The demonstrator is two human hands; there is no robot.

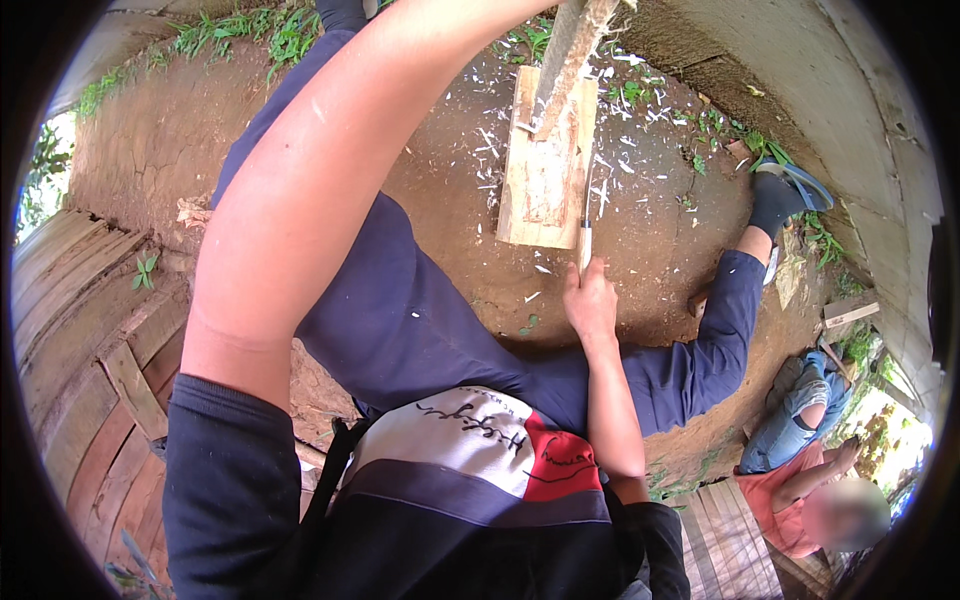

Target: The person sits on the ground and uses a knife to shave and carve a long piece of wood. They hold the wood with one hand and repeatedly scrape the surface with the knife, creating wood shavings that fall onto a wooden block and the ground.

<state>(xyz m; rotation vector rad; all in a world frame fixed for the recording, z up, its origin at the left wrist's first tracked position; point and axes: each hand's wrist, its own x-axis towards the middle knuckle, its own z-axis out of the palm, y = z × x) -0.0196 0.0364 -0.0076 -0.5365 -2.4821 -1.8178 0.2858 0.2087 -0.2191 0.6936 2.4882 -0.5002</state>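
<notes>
My right hand (592, 300) is closed round the pale handle of a knife (586, 240). Its narrow blade points away from me, along the right edge of a split wood block (535, 205) lying on the ground. A rough stick (567, 75) leans up from the block, its lower end against the block's face and its upper end beyond the top of the view. My left forearm (330, 150) reaches across to the top edge; the left hand itself is out of the picture, so its grip is hidden.
White wood shavings (625, 165) lie scattered on the dirt around the block. My legs (420, 300) spread to either side. Plank boards (110, 400) stand at left, a wall (850, 110) at right. Another person (800, 480) sits at lower right.
</notes>
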